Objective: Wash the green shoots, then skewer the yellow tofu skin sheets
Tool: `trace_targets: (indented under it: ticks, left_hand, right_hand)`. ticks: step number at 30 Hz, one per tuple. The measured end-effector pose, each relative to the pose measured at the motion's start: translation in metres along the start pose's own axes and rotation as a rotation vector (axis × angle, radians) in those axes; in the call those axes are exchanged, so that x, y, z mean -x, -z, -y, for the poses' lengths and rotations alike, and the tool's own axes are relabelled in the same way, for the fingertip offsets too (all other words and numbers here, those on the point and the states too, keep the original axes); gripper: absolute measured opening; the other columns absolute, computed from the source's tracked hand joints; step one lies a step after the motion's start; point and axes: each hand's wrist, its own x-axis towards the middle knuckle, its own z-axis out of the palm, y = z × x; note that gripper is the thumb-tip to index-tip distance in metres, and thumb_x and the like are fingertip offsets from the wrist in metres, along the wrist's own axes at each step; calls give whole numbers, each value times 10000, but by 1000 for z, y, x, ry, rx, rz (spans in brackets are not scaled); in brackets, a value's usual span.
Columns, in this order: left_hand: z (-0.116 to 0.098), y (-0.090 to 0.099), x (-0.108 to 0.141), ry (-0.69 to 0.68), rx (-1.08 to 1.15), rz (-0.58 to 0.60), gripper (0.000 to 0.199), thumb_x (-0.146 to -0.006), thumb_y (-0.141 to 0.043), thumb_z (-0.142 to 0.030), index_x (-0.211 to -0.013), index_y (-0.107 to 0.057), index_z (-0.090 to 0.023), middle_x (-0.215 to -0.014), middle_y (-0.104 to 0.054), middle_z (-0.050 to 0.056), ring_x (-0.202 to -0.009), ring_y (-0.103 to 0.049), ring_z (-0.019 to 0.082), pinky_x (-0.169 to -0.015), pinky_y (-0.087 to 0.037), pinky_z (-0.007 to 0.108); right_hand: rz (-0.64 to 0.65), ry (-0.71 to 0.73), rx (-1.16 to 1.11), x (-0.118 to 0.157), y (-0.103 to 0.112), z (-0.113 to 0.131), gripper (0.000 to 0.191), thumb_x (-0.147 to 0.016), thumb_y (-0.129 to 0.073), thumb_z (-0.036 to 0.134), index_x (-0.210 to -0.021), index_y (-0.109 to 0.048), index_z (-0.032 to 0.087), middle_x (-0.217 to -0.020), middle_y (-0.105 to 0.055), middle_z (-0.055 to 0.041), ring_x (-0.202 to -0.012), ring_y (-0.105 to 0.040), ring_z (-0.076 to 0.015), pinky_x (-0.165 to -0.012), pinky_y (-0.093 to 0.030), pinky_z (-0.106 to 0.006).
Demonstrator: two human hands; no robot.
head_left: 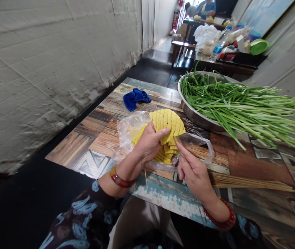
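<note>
Yellow scored sheets [167, 122] lie partly inside a clear plastic bag [133, 126] near the middle of the table. My left hand [150, 141] grips the near edge of a yellow sheet, its thumb lying on top. To the right, my right hand [193, 169] is closed, with the index finger pointing at the sheet's edge; a thin stick seems to be in it, its tip by the yellow sheet. Another thin stick [146, 178] pokes out below my left wrist. A bundle of thin wooden sticks [251, 182] rests to the right of my right hand.
A metal bowl [186, 103] heaped with long green stalks [241, 103] stands at the right. Blue cloth [136, 99] lies on the patterned table [82, 138] toward the back. Farther off are a cluttered table with a bottle [217, 48] and a person in blue [207, 9].
</note>
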Motion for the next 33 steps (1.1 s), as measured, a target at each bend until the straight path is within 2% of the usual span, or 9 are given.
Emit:
trace_targets:
  ticks: [6,15,24,33]
  left_hand:
    - [0,0,1,23,-18,-15,465,-615,-868,-193,-1038,-678,-159,-1013,-751,91,-999,-710,259,-886,-549,347]
    - [0,-2,2,29,-23,-7,538,-618,-865,-180,-1119,-670,-166,-994,-755,78,-965,-715,239,-861,-546,322]
    - [-2,-4,4,44,-33,-11,485,-627,-851,-169,-1079,-676,-165,-987,-756,77,-963,-716,238,-893,-542,341]
    - [-1,-4,4,55,-25,11,416,-630,-853,-176,-1011,-686,-151,-1001,-757,86,-976,-717,246,-894,-547,344]
  right_hand:
    - [3,17,-10,0,-1,-1,531,-1003,-435,303,-1505,-470,135,-501,-465,94,-436,-466,-100,-495,-440,-232]
    - [-10,41,-9,-2,-2,-2,466,-1003,-422,311,-1426,-527,145,-498,-473,98,-426,-479,-105,-481,-426,-234]
    - [-18,59,51,-3,-2,-3,296,-1012,-413,298,-1209,-593,170,-509,-513,86,-453,-507,-113,-522,-424,-251]
    - [-23,52,55,-4,-3,-1,292,-1010,-408,306,-1198,-581,164,-510,-515,89,-455,-506,-116,-518,-413,-250]
